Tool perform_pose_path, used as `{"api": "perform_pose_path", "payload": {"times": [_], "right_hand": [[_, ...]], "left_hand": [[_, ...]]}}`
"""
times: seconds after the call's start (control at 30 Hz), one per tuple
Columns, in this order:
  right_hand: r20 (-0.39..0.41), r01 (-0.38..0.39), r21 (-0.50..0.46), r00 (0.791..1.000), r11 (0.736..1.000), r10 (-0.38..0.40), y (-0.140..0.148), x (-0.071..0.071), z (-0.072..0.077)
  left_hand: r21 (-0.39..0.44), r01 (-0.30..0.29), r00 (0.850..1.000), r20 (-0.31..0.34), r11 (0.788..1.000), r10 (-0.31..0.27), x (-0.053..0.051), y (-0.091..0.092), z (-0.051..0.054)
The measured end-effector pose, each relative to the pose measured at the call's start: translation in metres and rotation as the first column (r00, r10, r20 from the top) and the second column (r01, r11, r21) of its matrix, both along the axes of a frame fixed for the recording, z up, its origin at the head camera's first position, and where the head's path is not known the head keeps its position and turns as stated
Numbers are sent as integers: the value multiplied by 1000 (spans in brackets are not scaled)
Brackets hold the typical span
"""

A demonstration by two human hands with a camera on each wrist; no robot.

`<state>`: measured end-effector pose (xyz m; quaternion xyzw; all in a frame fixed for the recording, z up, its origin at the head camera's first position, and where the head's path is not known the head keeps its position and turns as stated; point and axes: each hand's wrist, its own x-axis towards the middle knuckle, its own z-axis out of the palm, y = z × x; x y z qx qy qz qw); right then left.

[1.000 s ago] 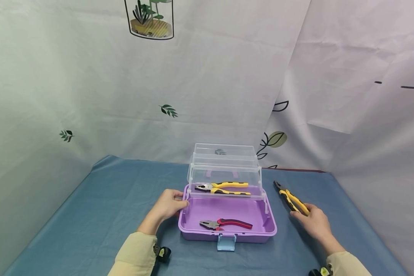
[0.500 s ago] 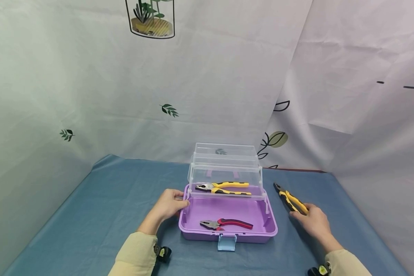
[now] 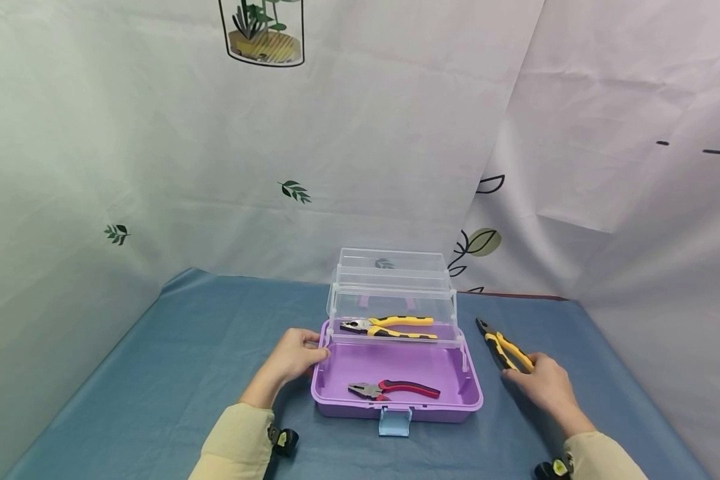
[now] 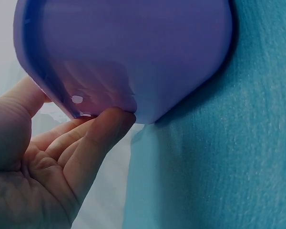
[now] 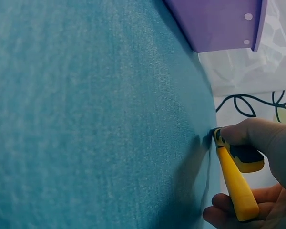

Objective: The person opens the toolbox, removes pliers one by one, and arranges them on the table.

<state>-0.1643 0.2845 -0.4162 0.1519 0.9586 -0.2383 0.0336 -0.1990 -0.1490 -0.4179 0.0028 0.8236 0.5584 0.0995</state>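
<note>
A purple toolbox [image 3: 396, 417] stands with its clear lid [image 3: 390, 270] raised at the back. My left hand [image 3: 294, 357] grips the box's left rim, thumb over the edge and fingers against the outer wall, as the left wrist view shows. My right hand [image 3: 546, 385] holds yellow-and-black pliers [image 3: 504, 347] by the handles, to the right of the box, with their dark nose pointing away from me. Red-handled pliers [image 3: 409, 387] lie on the box floor near the front. Other yellow-handled pliers [image 3: 396, 322] lie in the clear tray [image 3: 444, 341] at the back.
A light blue latch [image 3: 394, 422] hangs down at the front of the box. Blue cloth [image 3: 216, 347] covers the table, with a pale printed curtain [image 3: 360, 133] behind and at both sides.
The right hand and its pliers have shifted very slightly left. The left hand keeps its grip on the rim, and the box and the tools in it stay as they were.
</note>
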Motion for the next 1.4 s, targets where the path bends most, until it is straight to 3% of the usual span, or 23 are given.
{"api": "perform_pose_path", "payload": {"times": [1.4], "right_hand": [[78,-23,71,997,997,18,-6,-3,-5]], "left_hand": [[-10,0,1000,-10,1000,0,0,0,0]]}}
